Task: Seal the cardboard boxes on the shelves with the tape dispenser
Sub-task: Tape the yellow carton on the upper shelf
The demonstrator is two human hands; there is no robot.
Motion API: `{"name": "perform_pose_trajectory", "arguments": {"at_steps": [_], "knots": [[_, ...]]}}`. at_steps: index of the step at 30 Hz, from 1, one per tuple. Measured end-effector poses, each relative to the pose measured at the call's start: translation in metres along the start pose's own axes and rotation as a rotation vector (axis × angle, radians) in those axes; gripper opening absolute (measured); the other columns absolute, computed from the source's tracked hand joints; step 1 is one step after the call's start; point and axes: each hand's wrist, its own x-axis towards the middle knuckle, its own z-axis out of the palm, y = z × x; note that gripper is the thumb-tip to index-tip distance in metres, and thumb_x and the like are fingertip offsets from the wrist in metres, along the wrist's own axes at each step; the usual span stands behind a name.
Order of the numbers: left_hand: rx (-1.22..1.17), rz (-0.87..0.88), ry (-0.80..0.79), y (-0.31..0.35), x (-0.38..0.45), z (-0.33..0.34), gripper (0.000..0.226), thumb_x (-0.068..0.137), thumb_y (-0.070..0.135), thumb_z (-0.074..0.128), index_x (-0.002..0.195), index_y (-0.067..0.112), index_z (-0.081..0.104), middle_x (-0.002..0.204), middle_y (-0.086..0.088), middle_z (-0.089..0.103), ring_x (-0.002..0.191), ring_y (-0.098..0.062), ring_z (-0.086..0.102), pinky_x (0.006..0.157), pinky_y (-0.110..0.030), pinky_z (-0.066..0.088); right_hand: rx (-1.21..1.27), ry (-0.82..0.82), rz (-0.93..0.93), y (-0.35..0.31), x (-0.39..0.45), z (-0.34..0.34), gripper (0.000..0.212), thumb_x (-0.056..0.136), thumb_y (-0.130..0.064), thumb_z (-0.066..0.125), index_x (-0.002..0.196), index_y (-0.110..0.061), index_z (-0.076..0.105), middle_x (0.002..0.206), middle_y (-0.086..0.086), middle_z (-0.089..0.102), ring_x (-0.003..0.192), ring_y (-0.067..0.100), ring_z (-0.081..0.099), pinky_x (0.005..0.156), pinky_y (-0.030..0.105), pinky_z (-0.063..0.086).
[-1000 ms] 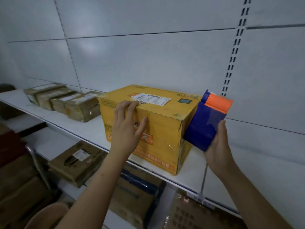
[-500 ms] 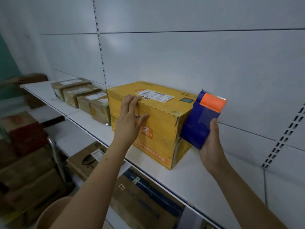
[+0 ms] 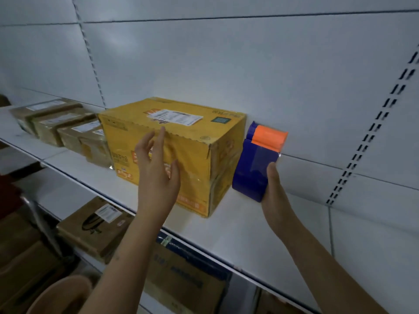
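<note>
Glossy-printed yellow cardboard box (image 3: 181,155) — smooth blue-and-orange plastic tape dispenser (image 3: 258,159), matt white shelf (image 3: 238,234).

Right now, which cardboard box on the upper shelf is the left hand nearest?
The large yellow box with the white shipping label on top. The left hand is spread open at its front face; the smaller brown boxes sit in a row further left.

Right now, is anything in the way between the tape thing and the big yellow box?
Nothing visible blocks it. The right hand holds the blue and orange tape dispenser just beside the yellow cardboard box, with only a small gap between. The left hand is at the box's front, not in that gap.
</note>
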Motion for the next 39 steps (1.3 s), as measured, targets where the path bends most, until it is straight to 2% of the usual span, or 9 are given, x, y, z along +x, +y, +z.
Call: {"name": "perform_pose_trajectory", "arguments": {"at_steps": [2, 7, 16, 21, 28, 30, 33, 35, 39], "knots": [[-0.071, -0.015, 0.013, 0.023, -0.022, 0.007, 0.057, 0.097, 0.006, 0.057, 0.15, 0.018, 0.041, 0.135, -0.003, 0.039, 0.126, -0.009, 0.045, 0.099, -0.016, 0.042, -0.034, 0.011, 0.001, 0.0, -0.014, -0.017, 0.089, 0.07, -0.085, 0.054, 0.132, -0.022, 0.051, 0.121, 0.0, 0.067, 0.112, 0.018, 0.064, 0.084, 0.03, 0.055], [-0.291, -0.079, -0.156, 0.083, -0.094, 0.039, 0.038, 0.096, 0.01, 0.06, 0.126, 0.033, 0.054, 0.109, 0.012, 0.056, 0.101, -0.006, 0.06, 0.08, -0.014, 0.052, -0.112, 0.106, -0.001, -0.019, -0.069, -0.067, 0.083, 0.07, -0.087, 0.051, 0.127, -0.027, 0.054, 0.114, -0.008, 0.069, 0.107, 0.011, 0.066, 0.085, 0.024, 0.053], [-0.41, -0.038, -0.53, 0.21, -0.233, 0.088, 0.025, 0.091, 0.01, 0.067, 0.106, 0.031, 0.066, 0.103, 0.017, 0.066, 0.1, 0.0, 0.063, 0.087, -0.011, 0.05, -0.185, 0.391, 0.014, -0.093, -0.241, -0.203, 0.087, 0.056, -0.095, 0.052, 0.119, -0.034, 0.054, 0.103, -0.017, 0.071, 0.101, 0.003, 0.066, 0.082, 0.018, 0.052], [-0.531, 0.065, -0.7, 0.315, -0.319, 0.108, 0.024, 0.088, 0.002, 0.07, 0.099, 0.023, 0.072, 0.098, 0.015, 0.069, 0.095, 0.0, 0.064, 0.081, -0.006, 0.046, -0.104, 0.634, 0.025, -0.122, -0.367, -0.281, 0.099, 0.049, -0.093, 0.061, 0.128, -0.035, 0.052, 0.124, -0.013, 0.066, 0.119, 0.006, 0.06, 0.095, 0.025, 0.051], [-0.625, 0.247, -1.025, 0.425, -0.445, 0.136, 0.037, 0.083, -0.011, 0.07, 0.096, 0.024, 0.072, 0.095, 0.013, 0.069, 0.091, 0.007, 0.061, 0.076, -0.004, 0.044, -0.101, 0.961, 0.089, -0.148, -0.544, -0.359, 0.124, 0.039, -0.095, 0.06, 0.138, -0.023, 0.044, 0.124, -0.004, 0.063, 0.098, 0.0, 0.066, 0.081, 0.016, 0.053], [-0.637, 0.236, -1.115, 0.448, -0.473, 0.143, 0.039, 0.086, -0.009, 0.068, 0.099, 0.027, 0.07, 0.094, 0.02, 0.066, 0.088, 0.015, 0.06, 0.076, -0.002, 0.044, -0.085, 1.051, 0.141, -0.15, -0.581, -0.375, 0.098, 0.055, -0.089, 0.06, 0.13, -0.028, 0.047, 0.125, -0.004, 0.062, 0.095, 0.0, 0.064, 0.08, 0.015, 0.053], [-0.66, 0.082, -1.298, 0.47, -0.506, 0.157, 0.028, 0.094, -0.001, 0.064, 0.104, 0.024, 0.071, 0.087, 0.018, 0.07, 0.068, 0.006, 0.068, 0.067, -0.013, 0.055, -0.03, 1.206, 0.195, -0.147, -0.624, -0.402, 0.031, 0.101, -0.047, 0.039, 0.121, -0.026, 0.052, 0.133, 0.012, 0.058, 0.093, 0.01, 0.062, 0.079, 0.021, 0.052], [-0.634, 0.028, -1.374, 0.479, -0.522, 0.172, 0.028, 0.095, 0.001, 0.063, 0.104, 0.026, 0.071, 0.087, 0.009, 0.073, 0.059, -0.004, 0.069, 0.065, -0.023, 0.059, -0.033, 1.262, 0.234, -0.143, -0.643, -0.418, 0.032, 0.103, -0.043, 0.034, 0.126, -0.027, 0.049, 0.126, 0.008, 0.06, 0.095, 0.013, 0.062, 0.073, 0.021, 0.054], [-0.567, 0.074, -1.437, 0.494, -0.542, 0.214, 0.024, 0.093, 0.011, 0.069, 0.104, 0.032, 0.073, 0.08, 0.013, 0.072, 0.061, -0.002, 0.066, 0.059, -0.013, 0.051, -0.04, 1.333, 0.281, -0.132, -0.661, -0.447, 0.043, 0.102, -0.045, 0.033, 0.136, -0.022, 0.046, 0.125, 0.006, 0.061, 0.099, 0.015, 0.064, 0.062, 0.012, 0.053]]}}
